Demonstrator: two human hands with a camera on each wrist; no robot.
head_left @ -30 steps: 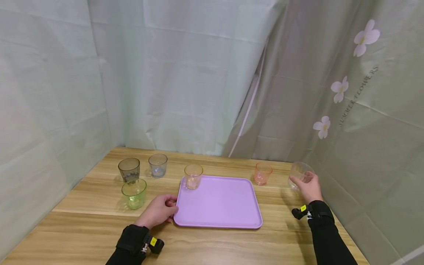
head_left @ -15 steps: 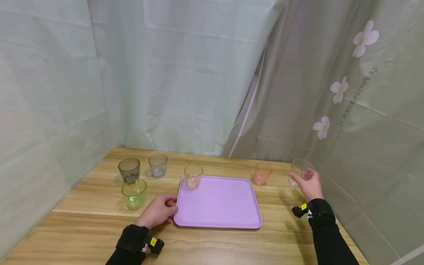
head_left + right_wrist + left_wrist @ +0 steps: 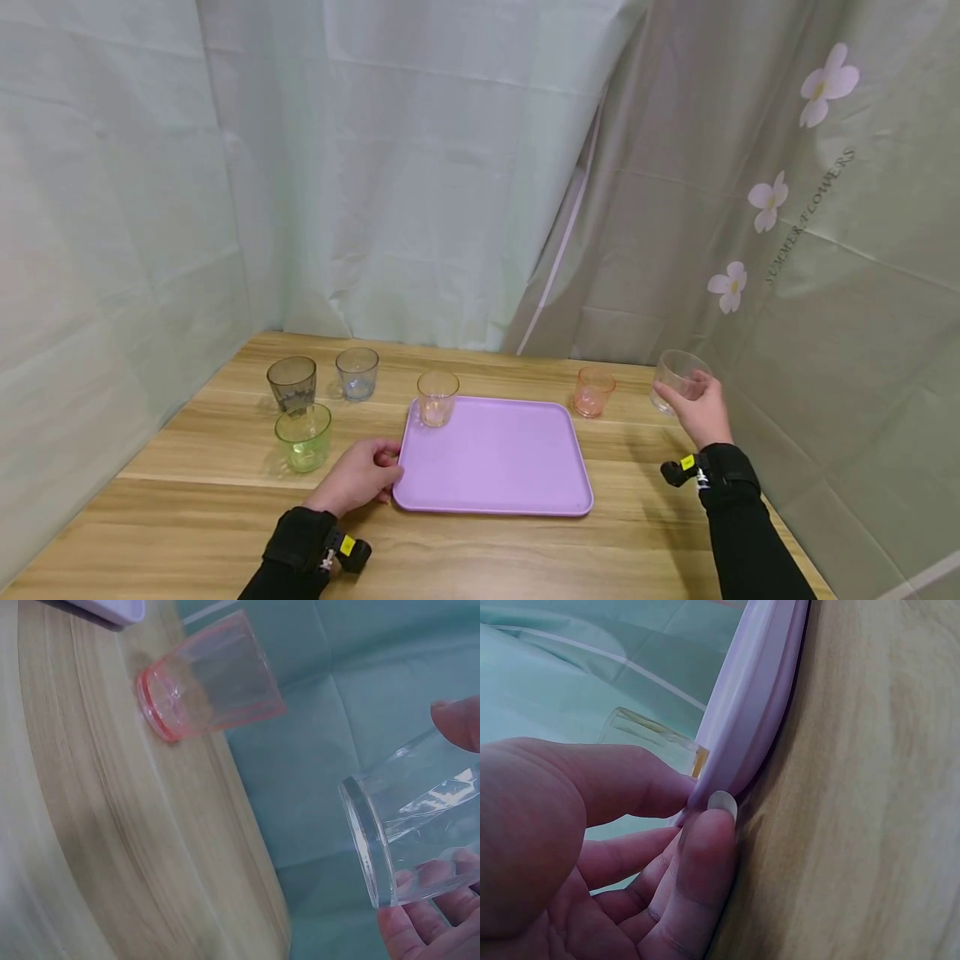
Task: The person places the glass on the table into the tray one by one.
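My right hand (image 3: 703, 414) holds a clear glass (image 3: 673, 372) at the far right of the table. In the right wrist view the base of this clear glass (image 3: 382, 844) hangs above the tabletop, with thumb and fingers on opposite sides. My left hand (image 3: 358, 479) is at the left edge of a purple tray (image 3: 502, 462). Seen from the left wrist, thumb and fingertips pinch the tray's rim (image 3: 742, 712). A pale amber glass (image 3: 437, 400) stands upright in the tray's back left corner.
A pink glass (image 3: 594, 393) stands between the tray and my right hand. To the left are a dark grey glass (image 3: 291, 383), a bluish glass (image 3: 357, 375) and a green glass (image 3: 303, 440). Curtains (image 3: 420, 183) hang behind the wooden table (image 3: 480, 558) and along both sides.
The clear glass has risen off the table in my right hand and tilted slightly. My left hand, the tray and the other glasses have stayed where they were.
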